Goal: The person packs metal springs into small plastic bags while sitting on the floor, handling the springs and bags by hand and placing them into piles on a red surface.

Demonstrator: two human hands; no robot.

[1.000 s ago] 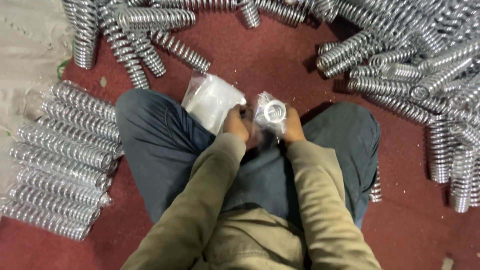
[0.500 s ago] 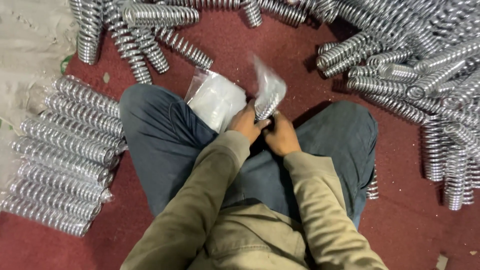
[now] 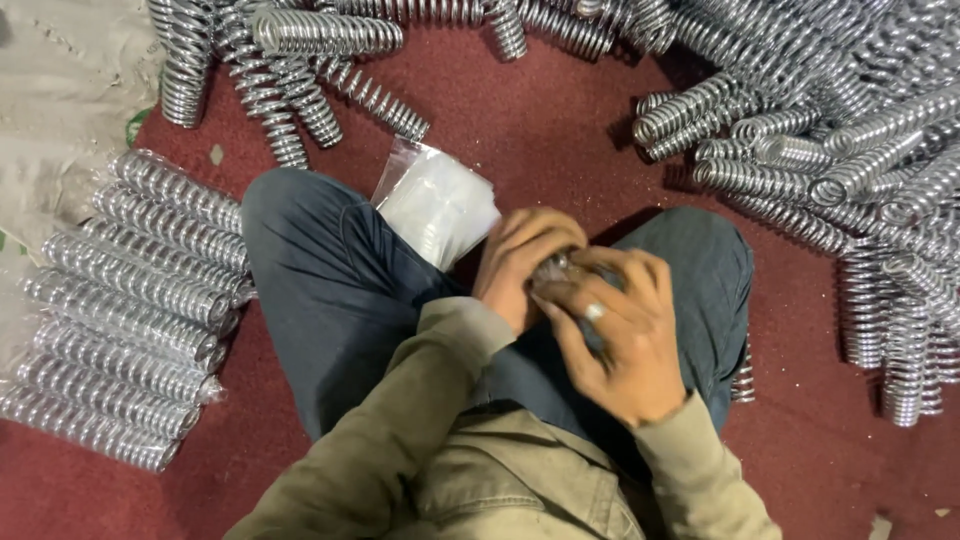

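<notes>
**A:** Where is the piece you work on?

**B:** It sits between your two hands, over your lap. Your left hand [image 3: 525,262] curls around it from the left and above, and your right hand [image 3: 622,335] covers it from the right and below. Only a small shiny bit of the spring in clear wrap [image 3: 555,268] shows between your fingers, so you cannot tell its long axis from here.

**A:** Are the hands open or closed?

**B:** Both are closed narrow around that piece, fingers bent, and the two hands touch each other. Both are equally near, because both grip it.

**A:** What lies around you?

**B:** The stack of clear plastic bags [image 3: 437,203] lies just beyond your left hand, on the red floor [image 3: 520,130] between your knees. At your left side, the wrapped springs [image 3: 130,300] lie in a neat row, side by side. At the far side and at your right, the loose bare springs [image 3: 830,150] are heaped in many directions.

**A:** Does something stand in the way?

**B:** Your left knee [image 3: 320,270] rises between your hands and the wrapped row
</notes>
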